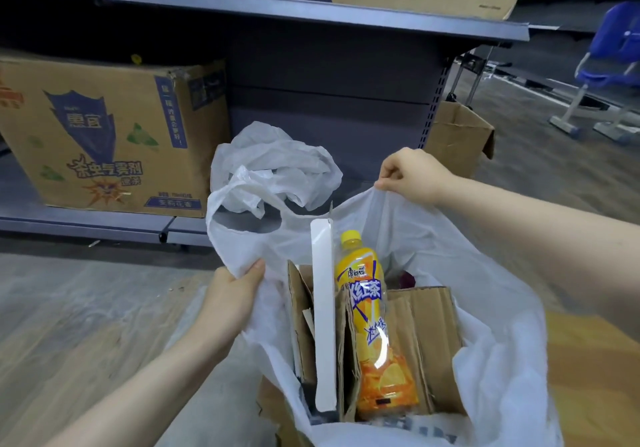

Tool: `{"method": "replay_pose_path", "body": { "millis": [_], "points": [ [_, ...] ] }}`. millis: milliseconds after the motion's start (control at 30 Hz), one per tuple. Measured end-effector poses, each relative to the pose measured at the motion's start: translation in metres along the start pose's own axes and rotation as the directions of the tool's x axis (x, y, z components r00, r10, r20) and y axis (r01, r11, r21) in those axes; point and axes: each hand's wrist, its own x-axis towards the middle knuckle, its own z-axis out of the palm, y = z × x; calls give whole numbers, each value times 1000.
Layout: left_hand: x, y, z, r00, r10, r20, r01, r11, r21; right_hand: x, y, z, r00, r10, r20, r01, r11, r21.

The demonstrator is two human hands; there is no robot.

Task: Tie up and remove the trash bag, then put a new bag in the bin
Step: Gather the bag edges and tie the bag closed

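Note:
A white translucent trash bag (491,360) stands open in the lower middle of the view, with its mouth wide. Inside it are folded cardboard pieces (419,339), a white flat strip (323,308) and a yellow-orange tea bottle (374,325). My left hand (230,296) grips the bag's left edge below a loop handle (242,221). My right hand (410,176) pinches the bag's far right edge and holds it up. The bin under the bag is hidden. A second crumpled white bag (277,169) lies behind it on the low shelf.
A grey metal shelving unit (311,13) stands straight ahead. A large printed cardboard box (110,134) sits on its low shelf at the left. A smaller brown box (457,134) stands at the right, with a blue chair (609,58) farther right. The floor (69,308) is wood-patterned.

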Motion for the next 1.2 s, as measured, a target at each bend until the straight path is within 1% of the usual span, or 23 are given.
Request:
{"method": "replay_pose_path", "body": {
  "millis": [67,100,133,167,200,233,267,300,333,367,400,433,467,500,600,667,767,867,933,967,1067,1133,1200],
  "points": [
    [-1,1,1,1000,27,-10,-27,1000,9,-2,-7,-5,999,21,-35,-25,993,-115],
    [-2,2,2,999,40,-11,-40,999,28,-6,-15,-7,998,11,-64,-21,986,-165],
    [-2,2,3,999,49,-9,-48,997,52,-11,-27,-10,996,-29,-88,14,986,-167],
    [-2,3,5,999,52,-10,-52,996,71,-18,-43,-13,990,-103,-100,93,991,-98],
    [-1,2,5,999,51,-10,-50,996,79,-29,-60,-18,976,-209,-63,211,977,19],
    [-1,2,5,999,47,-8,-46,996,76,-44,-78,-24,933,-358,22,352,927,129],
    [0,3,5,999,48,-6,-47,996,77,-59,-94,-29,852,-503,144,474,858,198],
    [0,3,4,999,52,-3,-52,994,93,-73,-104,-28,750,-606,265,574,795,195],
    [0,4,3,998,60,-2,-60,991,116,-84,-111,-23,676,-650,348,658,744,112],
    [0,3,2,998,66,-3,-65,989,131,-91,-113,-15,625,-672,397,733,680,-3],
    [0,2,1,997,72,-4,-71,989,132,-94,-113,-6,589,-683,432,789,602,-122],
    [0,2,0,997,77,-8,-75,988,135,-94,-110,4,562,-691,456,821,534,-202],
    [-1,2,-2,996,84,-13,-81,987,141,-93,-106,11,548,-691,472,834,494,-246],
    [-2,2,-4,996,87,-13,-84,985,149,-92,-102,17,543,-694,472,838,479,-261],
    [-7,3,-9,993,121,2,-120,975,185,-93,-93,25,546,-712,442,838,475,-269],
    [-11,5,-11,990,142,6,-139,959,245,-95,-91,30,551,-713,434,833,499,-238],
    [-11,3,-14,987,160,8,-156,944,289,-92,-92,34,574,-681,455,804,573,-158],
    [-13,1,-16,985,175,4,-168,938,302,-87,-94,40,565,-606,560,791,590,-161],
    [-16,1,-18,982,188,8,-181,933,312,-87,-94,41,572,-599,560,788,592,-171],
    [-18,2,-19,978,206,10,-197,919,342,-87,-92,41,574,-618,538,794,579,-183],
    [-21,3,-18,954,296,54,-288,845,450,-97,-86,38,562,-686,462,827,487,-281],
    [-23,3,-16,933,345,98,-345,786,513,-107,-84,35,511,-768,386,850,385,-360],
    [-23,3,-15,925,367,101,-361,761,539,-114,-82,34,443,-818,368,860,271,-433]
  ]
}}
